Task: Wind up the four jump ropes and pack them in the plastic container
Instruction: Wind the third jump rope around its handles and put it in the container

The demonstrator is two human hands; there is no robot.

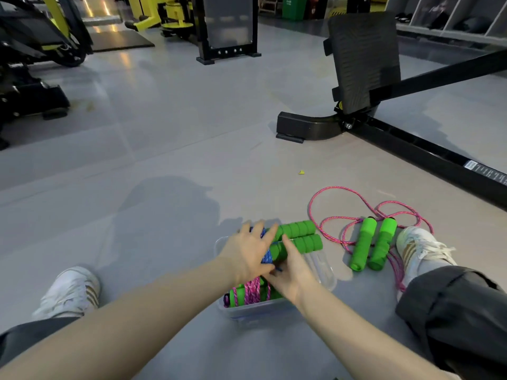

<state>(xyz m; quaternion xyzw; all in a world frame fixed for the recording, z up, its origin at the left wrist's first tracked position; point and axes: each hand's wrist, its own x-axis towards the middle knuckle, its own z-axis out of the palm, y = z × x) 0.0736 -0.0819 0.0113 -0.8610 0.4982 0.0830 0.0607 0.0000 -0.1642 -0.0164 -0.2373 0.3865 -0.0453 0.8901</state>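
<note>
"Starting with the biggest thing, what fills the view?"

"Grey floor, and across its right side a black machine frame. A person sits on that floor with legs spread, a left shoe and a right shoe, both white."

"And the box?"

"The clear plastic container stands on the floor between the legs, close to the body."

"Which ropes are outside it?"

"One loose pink jump rope lies unwound on the floor just right of the container. Its two green handles lie side by side and its cord runs in loops up to the right shoe."

"What is being handled?"

"A blue jump rope, its cord wrapped round its two green handles. It sits over the far end of the container, with the handle ends reaching past the rim. Whether it rests on anything, I cannot tell."

"The hands?"

"The left hand lies flat over the blue winding, fingers straight and spread. The right hand grasps the bundle from the near side, with the thumb up over the lower handle; its fingers are hidden."

"Anything smaller?"

"A wound pink jump rope with green handles lies inside the container at its near end, partly under the wrists. A yellow scrap lies on the floor farther out."
</note>
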